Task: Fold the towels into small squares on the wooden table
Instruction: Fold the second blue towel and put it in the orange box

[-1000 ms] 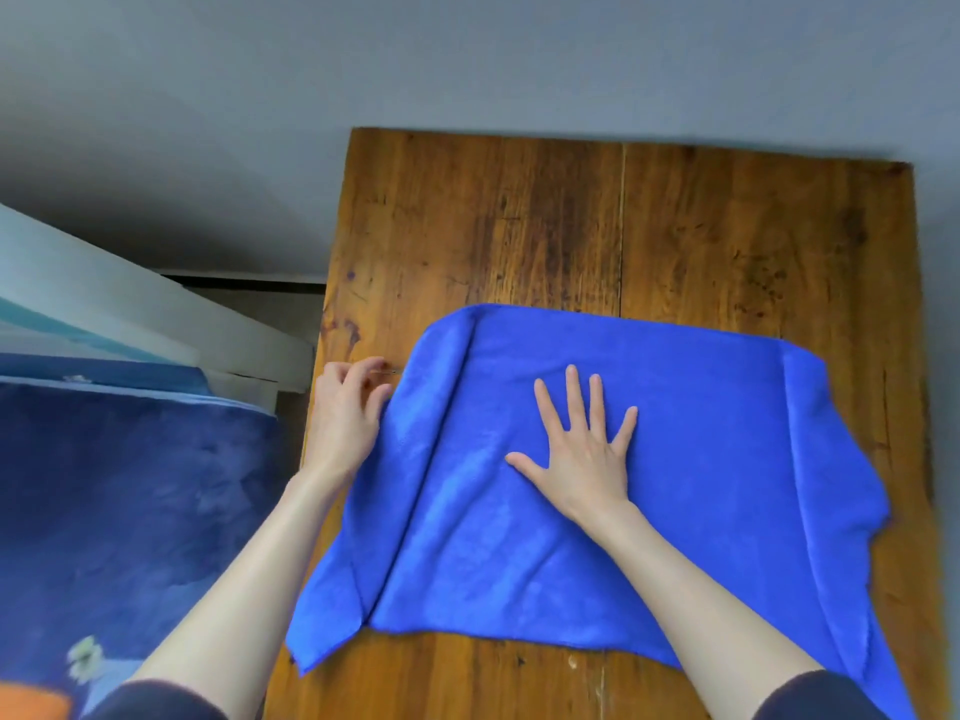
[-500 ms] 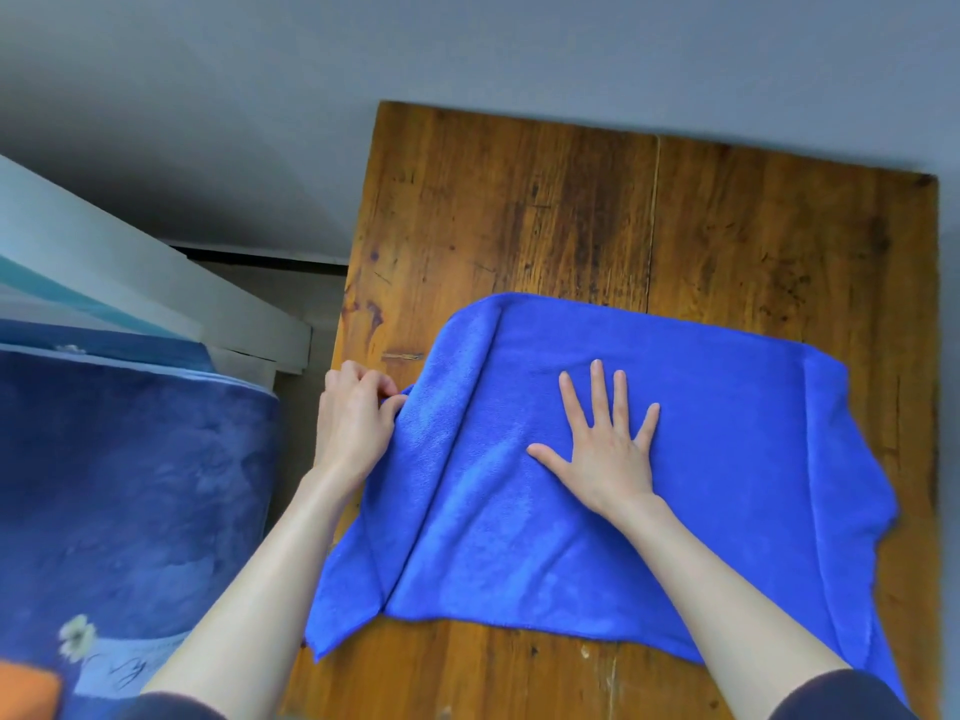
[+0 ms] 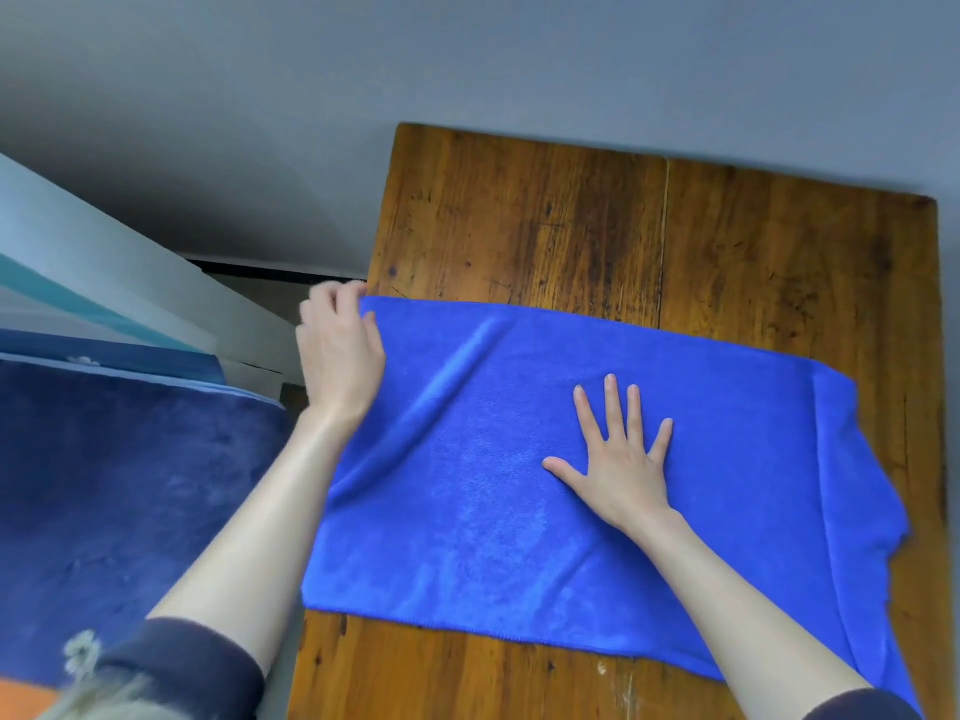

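A bright blue towel (image 3: 519, 491) lies spread across the wooden table (image 3: 597, 226), reaching from the table's left edge to near its right edge. My left hand (image 3: 337, 350) pinches the towel's far left corner at the table's left edge. My right hand (image 3: 621, 454) rests flat on the middle of the towel, fingers spread, pressing it down. A diagonal ridge of cloth runs between the two hands. The towel's right side is rumpled and hangs toward the near right corner.
A grey wall stands behind the table. To the left, beyond the table edge, are a white ledge (image 3: 104, 267) and a dark blue fabric surface (image 3: 130, 501). Bare wood shows at the far half and along the near edge.
My left hand has pulled the towel's folded-over left flap outward and away, to the far left corner. The left side now lies nearly flat. My right hand stays pressed on the towel.
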